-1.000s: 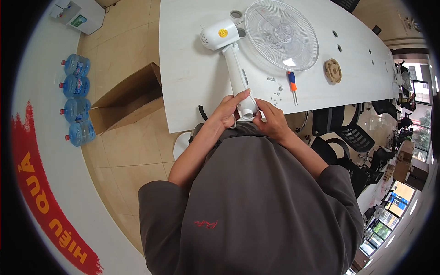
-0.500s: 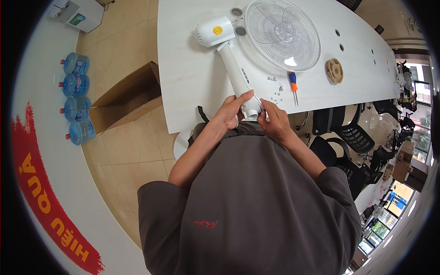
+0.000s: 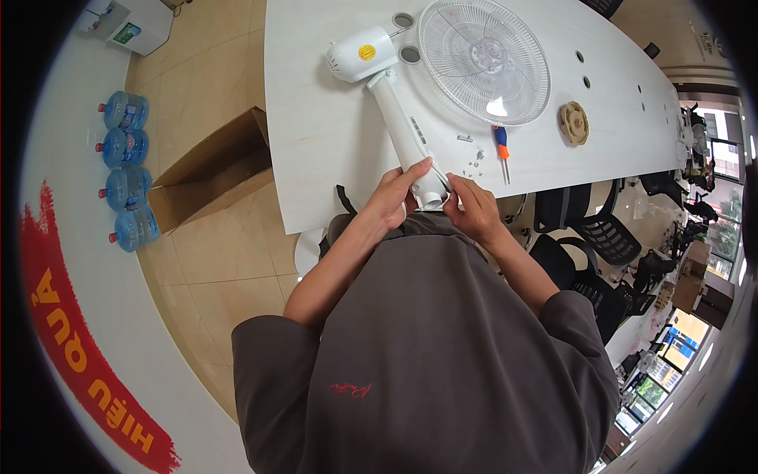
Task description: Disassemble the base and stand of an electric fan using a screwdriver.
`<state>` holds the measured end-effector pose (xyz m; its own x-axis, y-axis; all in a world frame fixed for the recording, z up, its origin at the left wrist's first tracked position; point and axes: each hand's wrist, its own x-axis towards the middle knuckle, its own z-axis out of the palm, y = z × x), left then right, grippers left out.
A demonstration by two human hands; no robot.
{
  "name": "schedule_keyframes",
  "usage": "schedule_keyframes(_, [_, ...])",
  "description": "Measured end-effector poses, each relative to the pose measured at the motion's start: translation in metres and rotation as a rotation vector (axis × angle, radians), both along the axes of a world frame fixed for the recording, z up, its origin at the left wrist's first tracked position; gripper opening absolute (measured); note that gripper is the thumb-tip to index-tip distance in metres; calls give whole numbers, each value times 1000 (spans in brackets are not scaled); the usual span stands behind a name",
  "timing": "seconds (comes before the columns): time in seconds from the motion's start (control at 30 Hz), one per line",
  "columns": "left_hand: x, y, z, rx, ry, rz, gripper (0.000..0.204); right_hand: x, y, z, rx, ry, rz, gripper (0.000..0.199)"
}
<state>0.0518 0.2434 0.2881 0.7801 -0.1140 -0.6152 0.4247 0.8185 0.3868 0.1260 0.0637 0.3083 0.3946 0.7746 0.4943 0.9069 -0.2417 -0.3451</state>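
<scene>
A white fan stand column point(image 3: 399, 126) lies on the white table point(image 3: 316, 134), with the white motor housing point(image 3: 362, 54) at its far end. My left hand point(image 3: 392, 197) grips the column's near end at the table edge. My right hand point(image 3: 471, 207) holds the same end from the right, fingertips pressed on it. A clear round fan grille point(image 3: 483, 60) lies beyond. An orange-and-blue screwdriver point(image 3: 500, 146) and small loose screws point(image 3: 474, 158) lie just past my right hand.
A tan round part point(image 3: 574, 122) lies on the table at the right. An open cardboard box point(image 3: 209, 170) stands on the floor to the left, with several blue water bottles point(image 3: 125, 170) along the wall. Black office chairs point(image 3: 600, 237) stand at the right.
The fan column and motor housing have swung slightly left and farther up the table. Both hands stay on the column's near end.
</scene>
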Motion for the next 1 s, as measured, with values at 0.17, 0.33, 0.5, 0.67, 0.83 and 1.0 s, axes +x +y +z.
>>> schedule_keyframes(0.17, [-2,-3,-7,-54,-8,36,51,0,-1,-1,-2,-7,4,40])
schedule_keyframes(0.33, [-2,-4,-7,-37,11,18,52,-4,-4,-13,77,45,1,36])
schedule_keyframes(0.5, [-4,-5,-10,19,33,30,51,2,-4,-5,-65,281,130,33])
schedule_keyframes(0.67, [-5,-2,-11,-3,53,38,49,10,8,6,-26,744,86,37])
schedule_keyframes(0.83, [-5,-1,-11,13,49,38,47,9,13,10,-58,897,73,38])
schedule_keyframes(1.0, [-5,-5,-14,25,40,48,45,-8,16,5,-78,713,-60,32])
